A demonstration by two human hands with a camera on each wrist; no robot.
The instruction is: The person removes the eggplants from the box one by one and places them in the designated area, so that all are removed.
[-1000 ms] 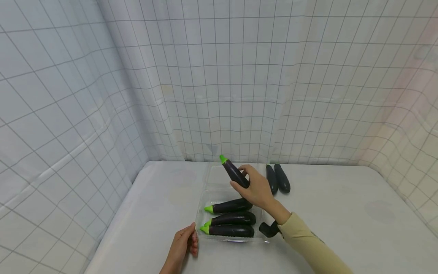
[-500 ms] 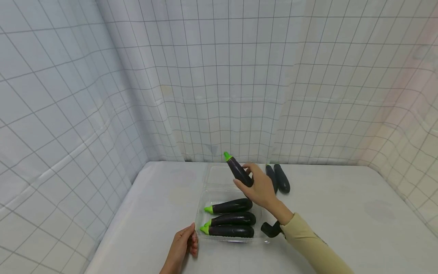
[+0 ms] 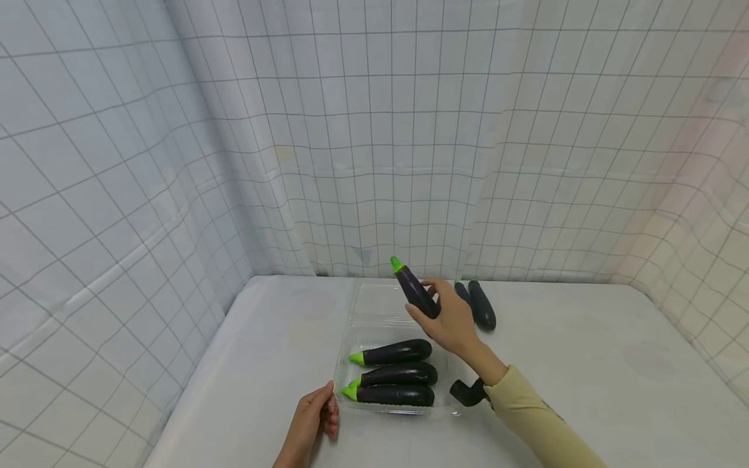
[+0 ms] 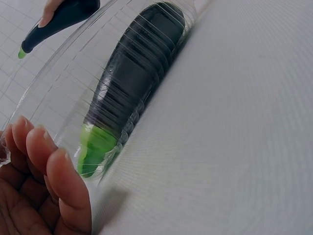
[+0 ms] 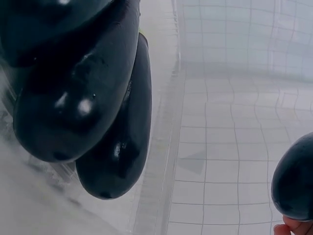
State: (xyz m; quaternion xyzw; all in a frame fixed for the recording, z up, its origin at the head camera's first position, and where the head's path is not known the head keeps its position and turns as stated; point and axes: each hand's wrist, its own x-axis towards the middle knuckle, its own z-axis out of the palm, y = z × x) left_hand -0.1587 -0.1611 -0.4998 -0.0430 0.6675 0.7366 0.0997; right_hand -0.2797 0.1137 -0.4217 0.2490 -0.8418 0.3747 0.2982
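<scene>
In the head view my right hand (image 3: pixel 453 325) grips a dark purple eggplant (image 3: pixel 417 292), raised and tilted with its green stem up to the left. It is above the back of a clear plastic clamshell box (image 3: pixel 342 354). Several more views aside, three eggplants (image 3: pixel 398 374) lie crosswise in the box, stems to the left. My left hand (image 3: pixel 314 413) pinches the box's front left corner; in the left wrist view its fingers (image 4: pixel 68 181) curl beside the clear wall. The right wrist view shows the held eggplant's rounded end (image 5: pixel 296 181) at the right edge, with fingertips under it.
The box's open lid (image 3: pixel 374 302) lies flat behind it. Two more dark eggplants (image 3: pixel 482 305) rest on the white table (image 3: pixel 556 364) at the back right, one partly behind my right hand. A black wrist device (image 3: pixel 468 393) hangs under my right forearm. Gridded white curtains (image 3: pixel 409 162) enclose the table.
My right hand has moved a little to the right and slightly up, carrying the eggplant. My left hand and the box have stayed in place.
</scene>
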